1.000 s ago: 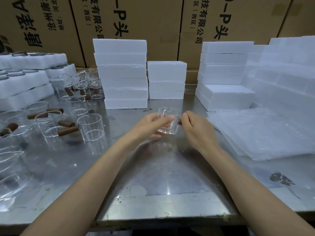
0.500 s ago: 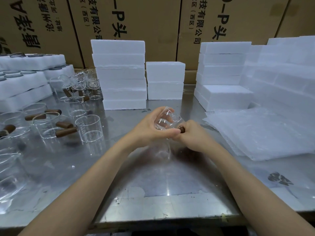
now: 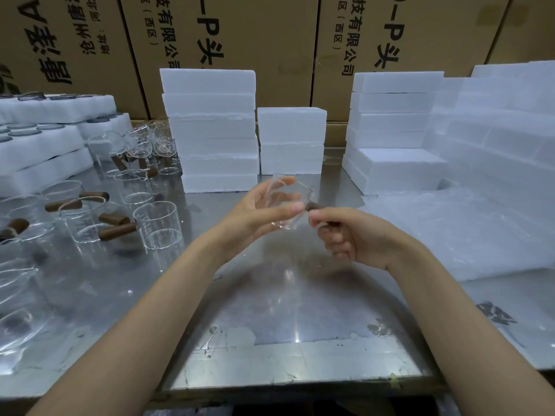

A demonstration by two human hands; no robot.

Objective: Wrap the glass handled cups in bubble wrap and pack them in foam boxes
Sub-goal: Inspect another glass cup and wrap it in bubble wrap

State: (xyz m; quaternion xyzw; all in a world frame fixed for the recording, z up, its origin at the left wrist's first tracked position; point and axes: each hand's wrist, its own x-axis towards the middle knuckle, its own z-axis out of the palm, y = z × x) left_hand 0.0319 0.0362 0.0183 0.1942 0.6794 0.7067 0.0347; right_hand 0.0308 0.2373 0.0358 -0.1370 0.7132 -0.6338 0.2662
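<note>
Glass, clear and thin-walled, makes up the handled cup (image 3: 286, 205) held in the air above the middle of the steel tabletop (image 3: 270, 334). The left hand (image 3: 264, 210) cradles the cup's body, fingers curved round its far side and thumb along the near side. The right hand (image 3: 351, 235) pinches the cup's brown wooden handle (image 3: 313, 207) between thumb and curled fingers, so the cup lies tilted with its handle pointing to the person's right. Both forearms reach in from the near edge of the tabletop.

To the left stands a group of unwrapped glass cups with wooden handles (image 3: 117, 226), some upright and close together, with more of them farther back near a tall stack of white foam boxes (image 3: 210, 130). A shorter stack of foam boxes (image 3: 291, 141) sits just beside the tall one, and a third stack (image 3: 393, 121) rises to the right of it. Along the far left edge lie foam trays (image 3: 45, 145) with dark round openings on top. A pile of bubble wrap sheets (image 3: 468, 229) lies flat on the right side of the tabletop, near the right hand but apart from it. Brown cardboard cartons (image 3: 255, 34) with printed characters form the wall behind everything.
</note>
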